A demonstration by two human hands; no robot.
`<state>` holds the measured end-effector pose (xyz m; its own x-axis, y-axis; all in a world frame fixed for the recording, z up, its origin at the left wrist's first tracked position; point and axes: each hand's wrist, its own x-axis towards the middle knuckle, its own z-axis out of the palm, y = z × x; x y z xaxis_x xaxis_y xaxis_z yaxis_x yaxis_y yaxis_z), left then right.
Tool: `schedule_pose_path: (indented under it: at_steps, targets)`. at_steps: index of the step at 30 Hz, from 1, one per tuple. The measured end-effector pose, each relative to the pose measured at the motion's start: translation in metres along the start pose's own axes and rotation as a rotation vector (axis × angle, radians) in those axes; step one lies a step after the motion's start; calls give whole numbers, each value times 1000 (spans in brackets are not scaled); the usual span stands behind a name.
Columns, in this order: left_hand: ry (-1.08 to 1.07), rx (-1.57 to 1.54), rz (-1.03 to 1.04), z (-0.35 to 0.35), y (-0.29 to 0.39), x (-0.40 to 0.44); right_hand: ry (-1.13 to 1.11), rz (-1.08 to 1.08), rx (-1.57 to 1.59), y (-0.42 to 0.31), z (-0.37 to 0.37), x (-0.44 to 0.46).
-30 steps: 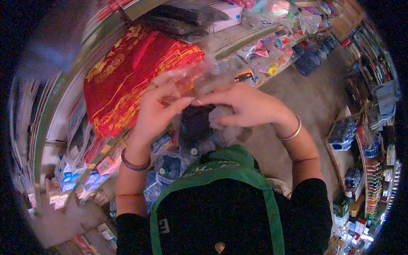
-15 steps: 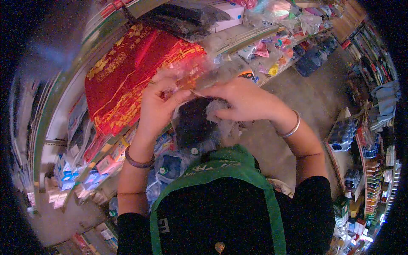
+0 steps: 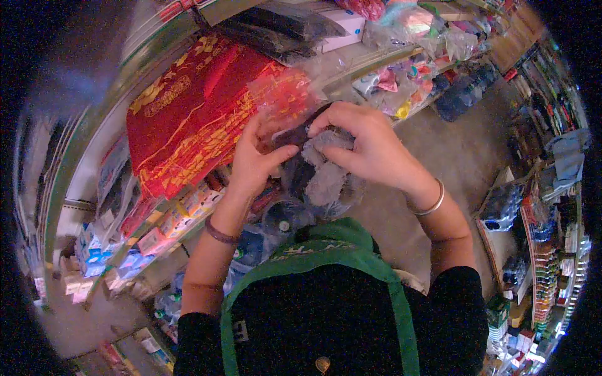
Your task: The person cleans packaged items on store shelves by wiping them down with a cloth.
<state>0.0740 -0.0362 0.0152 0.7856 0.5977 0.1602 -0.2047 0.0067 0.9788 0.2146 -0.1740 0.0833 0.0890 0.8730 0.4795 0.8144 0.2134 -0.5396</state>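
A dark fabric item with a grey fluffy side hangs between my hands, its exact kind unclear. My right hand pinches its upper part, with bent fingers above and the thumb against the grey fluff. On the other side, my left hand has its thumb on the dark edge, while its fingers are partly hidden behind clear plastic. That clear plastic bag reaches up from my left hand over a red cloth with gold patterns, which lies on the shelf.
Packaged dark goods and a white box sit farther up the shelf. Small bagged items line the lower ledge. Below my left arm are large water bottles. Another stocked shelf runs along the right, across the floor.
The dark item has come up out of the clear plastic, showing more grey fluff. My left hand has shifted right and slightly down; my right hand has turned and moved its grip onto the item.
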Motion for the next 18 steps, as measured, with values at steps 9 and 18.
schedule_pose_path:
  at_steps: [9,18]
  targets:
    - [1,-167,-74,0,2,-2,247,110,-109,29,-12,-12]
    - [60,-418,-114,18,25,-4,410,-194,-23,-23,21,-8]
